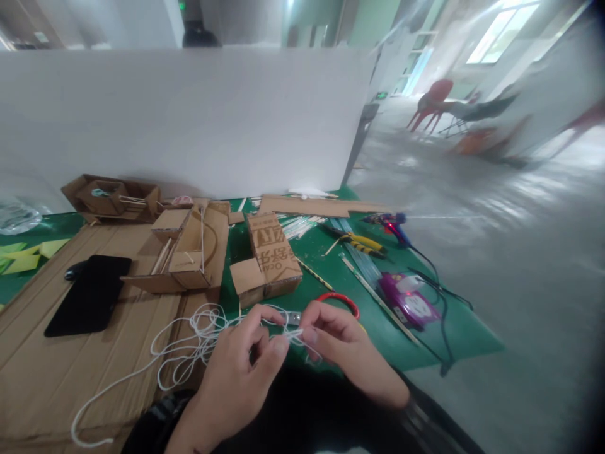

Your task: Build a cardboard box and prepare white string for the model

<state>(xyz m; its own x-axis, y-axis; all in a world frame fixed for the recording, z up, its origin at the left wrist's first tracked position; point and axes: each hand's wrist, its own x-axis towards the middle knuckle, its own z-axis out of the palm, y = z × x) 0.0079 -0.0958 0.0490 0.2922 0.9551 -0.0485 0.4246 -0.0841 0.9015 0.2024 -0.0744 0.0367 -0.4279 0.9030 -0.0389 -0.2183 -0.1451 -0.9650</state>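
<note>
White string (196, 337) lies in a loose tangle on the cardboard sheet, and one end trails toward the lower left. Part of it runs up between my two hands at the near edge of the table. My left hand (250, 356) is closed, thumb and fingers pinching the string. Facing it, my right hand (333, 340) also pinches the string between thumb and fingertips. Just behind my hands are red-handled scissors (347, 299), partly covered by the right hand. A printed cardboard box piece (274, 258) stands beyond the left hand.
Cardboard constructions (189, 252) and a black tablet-like slab (89, 296) occupy the left side. Yellow-handled pliers (363, 243), a glue gun (394, 227), a purple power strip (409, 299) with cables and thin sticks lie right on the green table (463, 331). A white partition (189, 120) stands behind.
</note>
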